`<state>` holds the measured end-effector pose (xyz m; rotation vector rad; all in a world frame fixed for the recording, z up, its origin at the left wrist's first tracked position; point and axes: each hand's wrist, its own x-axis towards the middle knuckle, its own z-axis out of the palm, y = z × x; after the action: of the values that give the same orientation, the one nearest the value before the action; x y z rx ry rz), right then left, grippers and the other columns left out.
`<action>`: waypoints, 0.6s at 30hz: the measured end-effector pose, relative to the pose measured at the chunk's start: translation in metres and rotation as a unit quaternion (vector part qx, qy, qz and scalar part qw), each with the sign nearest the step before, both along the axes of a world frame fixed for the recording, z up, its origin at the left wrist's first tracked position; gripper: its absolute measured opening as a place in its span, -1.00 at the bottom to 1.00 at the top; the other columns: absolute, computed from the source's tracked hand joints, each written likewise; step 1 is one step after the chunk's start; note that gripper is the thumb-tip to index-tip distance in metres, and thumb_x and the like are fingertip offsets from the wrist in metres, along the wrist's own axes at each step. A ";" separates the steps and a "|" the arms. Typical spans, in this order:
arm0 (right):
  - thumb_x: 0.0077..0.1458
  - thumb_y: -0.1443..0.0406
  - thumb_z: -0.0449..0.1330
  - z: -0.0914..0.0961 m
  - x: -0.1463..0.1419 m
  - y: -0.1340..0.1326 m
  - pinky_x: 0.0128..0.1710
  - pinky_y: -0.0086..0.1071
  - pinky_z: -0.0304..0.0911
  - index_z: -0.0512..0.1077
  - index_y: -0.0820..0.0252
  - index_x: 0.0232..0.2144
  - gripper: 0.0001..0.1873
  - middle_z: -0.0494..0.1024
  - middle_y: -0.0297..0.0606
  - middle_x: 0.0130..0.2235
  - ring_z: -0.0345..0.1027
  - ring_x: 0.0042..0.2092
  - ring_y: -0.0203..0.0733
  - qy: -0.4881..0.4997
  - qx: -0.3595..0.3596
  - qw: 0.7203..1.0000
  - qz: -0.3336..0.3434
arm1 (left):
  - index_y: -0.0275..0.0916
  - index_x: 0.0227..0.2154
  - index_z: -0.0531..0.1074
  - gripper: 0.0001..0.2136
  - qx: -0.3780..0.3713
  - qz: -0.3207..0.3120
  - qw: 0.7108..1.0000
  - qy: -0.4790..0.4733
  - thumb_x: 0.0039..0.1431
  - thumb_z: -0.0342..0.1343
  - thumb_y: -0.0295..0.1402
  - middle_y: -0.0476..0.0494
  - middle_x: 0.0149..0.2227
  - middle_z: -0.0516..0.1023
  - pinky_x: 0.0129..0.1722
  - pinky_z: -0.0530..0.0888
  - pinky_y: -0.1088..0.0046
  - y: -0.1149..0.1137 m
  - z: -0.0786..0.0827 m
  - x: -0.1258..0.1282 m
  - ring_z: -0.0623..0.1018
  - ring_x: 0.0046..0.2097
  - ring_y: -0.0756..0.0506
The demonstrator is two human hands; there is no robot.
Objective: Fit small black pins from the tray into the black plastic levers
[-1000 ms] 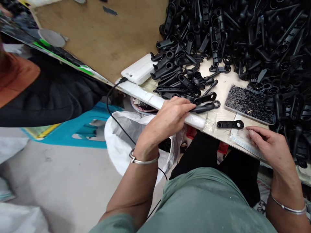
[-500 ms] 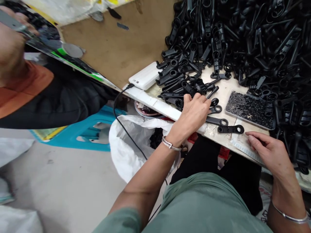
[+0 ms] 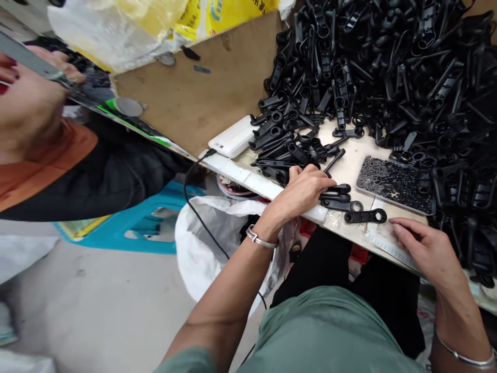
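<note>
At the table edge (image 3: 256, 184), left fingers (image 3: 320, 182) curled over black handles (image 3: 341, 198), right fingers (image 3: 409, 225) loosely bent, both grips unclear.

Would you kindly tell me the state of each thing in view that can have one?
Left hand: fingers bent over black plastic parts; grip hidden.
Right hand: fingers partly curled; grip unclear.
Single black part: lying flat near the right fingertips, hollow side up.
Clear plastic tray: uncovered, full of small black pieces.
White power bank: black cable plugged in.
White sack: mouth open.
</note>
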<state>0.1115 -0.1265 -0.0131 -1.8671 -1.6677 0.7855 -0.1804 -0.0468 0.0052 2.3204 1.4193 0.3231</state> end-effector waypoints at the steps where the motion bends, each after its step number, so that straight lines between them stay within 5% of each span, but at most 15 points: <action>1: 0.06 0.01 0.21 0.001 -0.002 0.001 -0.25 -0.21 0.38 0.65 0.17 -0.21 -0.57 0.55 -0.24 -0.49 0.43 -0.40 -0.15 0.016 0.004 1.000 -0.005 | -0.12 -0.15 0.58 -0.65 0.006 0.003 1.000 -0.001 0.39 -0.13 -0.51 -0.09 -0.07 0.60 -0.08 0.07 0.19 0.000 0.000 0.001 0.39 -0.02 -0.16; 6: 0.00 0.14 0.33 0.010 -0.010 0.003 -0.51 -0.41 0.31 0.63 0.21 -0.24 -0.69 0.51 -0.31 -0.52 0.32 -0.53 -0.32 0.157 0.018 0.986 -0.045 | -0.13 -0.09 0.56 -0.74 0.119 0.041 0.990 -0.060 0.41 -0.06 -0.37 -0.16 -0.03 0.59 -0.05 0.09 0.15 -0.015 0.001 0.014 0.41 0.01 -0.20; 12: 0.00 0.23 0.35 0.012 -0.013 0.002 -0.48 -0.43 0.36 0.64 0.21 -0.26 -0.77 0.54 -0.32 -0.49 0.35 -0.52 -0.36 0.234 0.020 0.970 -0.056 | -0.17 -0.22 0.54 -0.86 0.129 -0.070 0.985 -0.091 0.36 0.08 -0.33 -0.13 -0.12 0.63 -0.03 0.12 0.14 -0.040 0.001 0.049 0.45 -0.03 -0.17; 18: -0.08 0.28 0.39 0.016 -0.018 0.006 -0.52 -0.43 0.36 0.61 0.18 -0.34 -0.82 0.53 -0.37 -0.52 0.34 -0.55 -0.37 0.277 0.058 0.954 -0.094 | -0.27 -0.37 0.53 -0.75 0.127 -0.051 0.991 -0.002 0.33 -0.03 -0.53 -0.16 -0.29 0.60 -0.03 0.17 0.11 -0.011 0.019 0.075 0.45 -0.08 -0.20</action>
<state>0.0938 -0.1204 0.0026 -1.5087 -1.1403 0.9926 -0.1049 -0.0577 0.0241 2.5815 1.3183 0.5041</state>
